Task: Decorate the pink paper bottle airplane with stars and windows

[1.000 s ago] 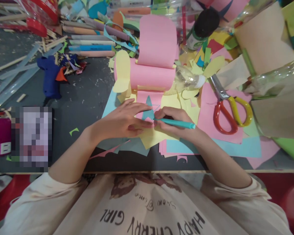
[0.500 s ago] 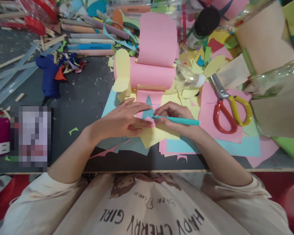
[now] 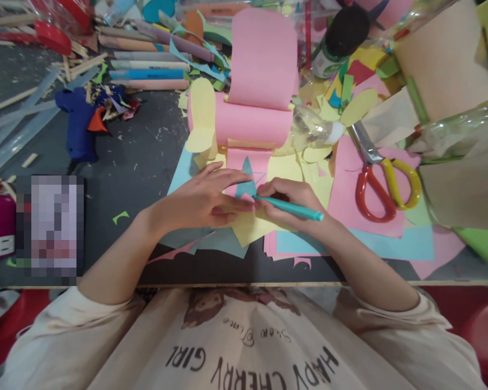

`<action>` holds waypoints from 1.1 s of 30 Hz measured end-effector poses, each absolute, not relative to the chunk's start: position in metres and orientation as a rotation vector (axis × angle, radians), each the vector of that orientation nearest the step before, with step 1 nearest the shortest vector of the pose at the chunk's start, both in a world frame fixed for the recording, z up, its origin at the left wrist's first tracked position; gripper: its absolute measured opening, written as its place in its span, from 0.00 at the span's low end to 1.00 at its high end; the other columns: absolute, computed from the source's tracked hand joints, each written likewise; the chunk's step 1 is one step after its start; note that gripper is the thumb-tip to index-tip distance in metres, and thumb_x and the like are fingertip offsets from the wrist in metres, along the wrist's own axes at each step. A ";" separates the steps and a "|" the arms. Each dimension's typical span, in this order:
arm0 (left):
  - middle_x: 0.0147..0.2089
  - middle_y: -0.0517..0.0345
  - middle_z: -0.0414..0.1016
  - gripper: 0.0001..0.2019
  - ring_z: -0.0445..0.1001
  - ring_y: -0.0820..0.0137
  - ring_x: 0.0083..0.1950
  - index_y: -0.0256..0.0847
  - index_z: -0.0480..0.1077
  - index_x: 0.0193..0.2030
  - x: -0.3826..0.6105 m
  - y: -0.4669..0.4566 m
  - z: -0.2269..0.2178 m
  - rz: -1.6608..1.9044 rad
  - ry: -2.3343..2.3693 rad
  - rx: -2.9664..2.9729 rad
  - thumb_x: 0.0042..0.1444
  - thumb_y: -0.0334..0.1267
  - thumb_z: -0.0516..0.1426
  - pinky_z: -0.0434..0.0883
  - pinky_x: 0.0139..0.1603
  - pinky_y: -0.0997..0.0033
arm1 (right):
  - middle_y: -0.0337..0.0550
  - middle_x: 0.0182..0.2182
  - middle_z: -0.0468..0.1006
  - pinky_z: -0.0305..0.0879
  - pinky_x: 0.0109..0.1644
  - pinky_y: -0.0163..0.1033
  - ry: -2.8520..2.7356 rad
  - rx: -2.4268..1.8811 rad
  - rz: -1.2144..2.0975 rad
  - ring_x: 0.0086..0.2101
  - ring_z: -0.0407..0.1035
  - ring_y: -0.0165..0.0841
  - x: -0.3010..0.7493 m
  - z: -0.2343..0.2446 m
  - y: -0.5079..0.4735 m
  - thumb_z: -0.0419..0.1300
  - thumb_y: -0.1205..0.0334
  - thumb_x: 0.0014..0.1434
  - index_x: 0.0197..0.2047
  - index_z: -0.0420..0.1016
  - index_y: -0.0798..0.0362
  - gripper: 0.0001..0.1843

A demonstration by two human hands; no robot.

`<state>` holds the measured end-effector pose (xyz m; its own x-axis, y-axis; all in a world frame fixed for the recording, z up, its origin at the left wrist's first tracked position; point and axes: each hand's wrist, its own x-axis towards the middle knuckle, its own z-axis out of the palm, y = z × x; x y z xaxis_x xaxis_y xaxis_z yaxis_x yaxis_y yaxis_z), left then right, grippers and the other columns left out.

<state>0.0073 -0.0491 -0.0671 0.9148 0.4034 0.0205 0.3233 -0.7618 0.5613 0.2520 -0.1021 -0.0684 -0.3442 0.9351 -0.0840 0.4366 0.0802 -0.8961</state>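
Note:
My left hand (image 3: 205,199) lies flat with fingers stretched out, pressing down a blue paper star (image 3: 246,187) that rests on pink paper (image 3: 248,162). My right hand (image 3: 288,201) pinches a teal pen (image 3: 296,210), its tip touching the star's right edge. A faint pen outline of a star shows on the pink paper beside the blue one. Yellow paper (image 3: 254,225) lies under both hands.
A pink and yellow rolled paper model (image 3: 248,108) stands just beyond the hands. Red and yellow scissors (image 3: 380,176) lie to the right, a blue glue gun (image 3: 77,127) to the left. Markers (image 3: 150,73), paper scraps and a clear bottle (image 3: 313,129) crowd the back.
The pen's rear end has swung down and left in my right hand while its tip stays at the star. My left hand has held still.

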 end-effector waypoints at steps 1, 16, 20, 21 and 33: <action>0.70 0.48 0.67 0.14 0.66 0.56 0.68 0.51 0.79 0.56 0.007 -0.049 -0.068 0.201 0.516 2.503 0.71 0.39 0.54 0.54 0.73 0.50 | 0.37 0.26 0.74 0.59 0.31 0.35 -1.860 -1.342 1.187 0.26 0.64 0.28 0.252 -0.068 -0.102 0.60 0.61 0.57 0.30 0.70 0.51 0.05; 0.69 0.48 0.68 0.14 0.68 0.55 0.67 0.51 0.79 0.57 0.007 -0.049 -0.067 0.203 0.511 2.502 0.69 0.38 0.56 0.54 0.73 0.49 | 0.38 0.27 0.73 0.60 0.32 0.34 -1.987 -1.272 1.130 0.27 0.66 0.28 0.254 -0.066 -0.101 0.58 0.59 0.61 0.31 0.69 0.51 0.08; 0.70 0.49 0.67 0.14 0.68 0.55 0.67 0.53 0.79 0.57 0.007 -0.049 -0.068 0.194 0.518 2.500 0.68 0.38 0.57 0.54 0.73 0.50 | 0.36 0.25 0.70 0.58 0.30 0.34 -1.991 -1.259 1.166 0.25 0.62 0.27 0.254 -0.065 -0.101 0.57 0.60 0.62 0.29 0.67 0.51 0.10; 0.70 0.50 0.67 0.14 0.67 0.56 0.67 0.53 0.79 0.57 0.007 -0.049 -0.068 0.194 0.517 2.501 0.68 0.38 0.58 0.54 0.73 0.50 | 0.35 0.25 0.69 0.58 0.30 0.34 -1.988 -1.265 1.172 0.25 0.62 0.27 0.254 -0.065 -0.101 0.57 0.60 0.62 0.29 0.67 0.51 0.10; 0.72 0.49 0.66 0.14 0.67 0.55 0.68 0.55 0.79 0.57 0.007 -0.049 -0.067 0.171 0.530 2.497 0.68 0.38 0.58 0.54 0.73 0.46 | 0.36 0.28 0.72 0.59 0.33 0.35 -1.977 -1.263 1.164 0.27 0.64 0.28 0.254 -0.063 -0.102 0.59 0.61 0.61 0.31 0.68 0.51 0.06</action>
